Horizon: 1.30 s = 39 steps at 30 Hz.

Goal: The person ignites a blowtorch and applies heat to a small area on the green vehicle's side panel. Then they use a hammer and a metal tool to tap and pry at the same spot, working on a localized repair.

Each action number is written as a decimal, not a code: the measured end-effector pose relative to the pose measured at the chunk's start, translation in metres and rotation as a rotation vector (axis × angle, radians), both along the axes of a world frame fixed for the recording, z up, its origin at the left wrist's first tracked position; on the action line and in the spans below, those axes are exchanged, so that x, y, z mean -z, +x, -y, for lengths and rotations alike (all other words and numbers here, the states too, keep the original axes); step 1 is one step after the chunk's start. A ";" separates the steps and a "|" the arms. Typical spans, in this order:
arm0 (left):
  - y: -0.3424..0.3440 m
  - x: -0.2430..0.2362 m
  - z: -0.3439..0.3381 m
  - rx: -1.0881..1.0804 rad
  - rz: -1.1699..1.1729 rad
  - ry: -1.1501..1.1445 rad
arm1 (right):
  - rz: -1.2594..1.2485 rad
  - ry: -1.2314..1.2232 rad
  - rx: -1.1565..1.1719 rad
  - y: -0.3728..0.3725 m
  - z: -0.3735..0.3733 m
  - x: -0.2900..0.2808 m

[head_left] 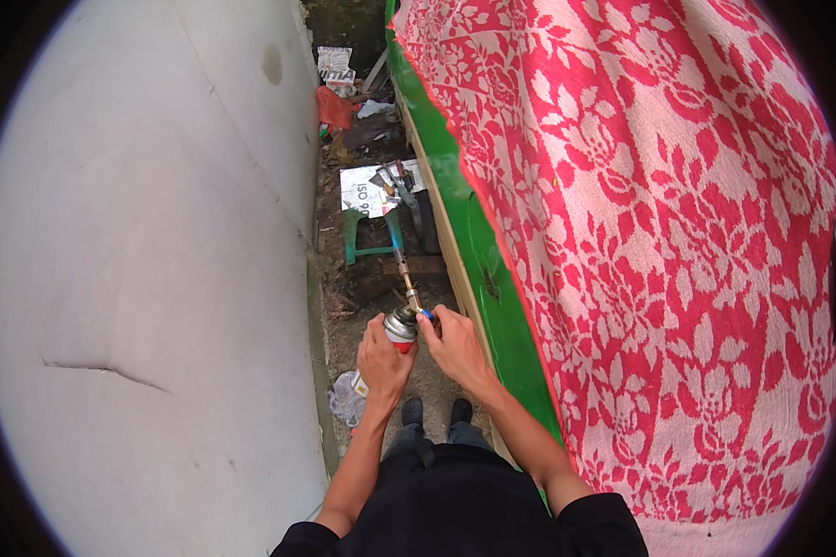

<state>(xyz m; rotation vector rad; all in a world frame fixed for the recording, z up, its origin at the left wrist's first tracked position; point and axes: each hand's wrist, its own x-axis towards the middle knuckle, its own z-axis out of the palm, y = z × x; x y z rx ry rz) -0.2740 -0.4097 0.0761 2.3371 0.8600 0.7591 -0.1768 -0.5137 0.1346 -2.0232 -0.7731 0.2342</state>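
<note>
My left hand (384, 360) is wrapped round a silver and red gas canister (400, 329). A brass blowtorch (406, 276) is fitted on its top, and its nozzle points away from me. A faint blue glow shows at the nozzle's tip. My right hand (459, 347) is closed, with thumb and fingers at the torch's blue knob (426, 316). Beyond the nozzle stands a green stool (370, 251). A white printed sheet (360, 192) lies over its far end, with several dark metal pieces (401, 182) on top.
A pale wall (158, 232) bounds the narrow passage on the left. A green panel (483, 260) with a wooden edge runs along the right, under a red floral blanket (659, 232). An orange bag (333, 109) lies among litter ahead; a clear plastic bag (346, 401) lies by my feet.
</note>
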 end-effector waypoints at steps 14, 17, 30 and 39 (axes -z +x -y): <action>0.000 -0.011 -0.012 0.052 -0.113 0.109 | -0.188 0.012 0.073 0.004 -0.009 0.016; 0.000 -0.010 -0.012 0.055 -0.115 0.122 | -0.248 -0.003 0.095 0.007 -0.011 0.034; -0.014 0.011 -0.026 0.034 -0.073 0.081 | -0.480 0.074 0.034 -0.003 -0.014 0.050; -0.038 0.021 -0.079 0.052 0.013 -0.079 | -0.558 0.124 0.182 0.000 -0.014 0.079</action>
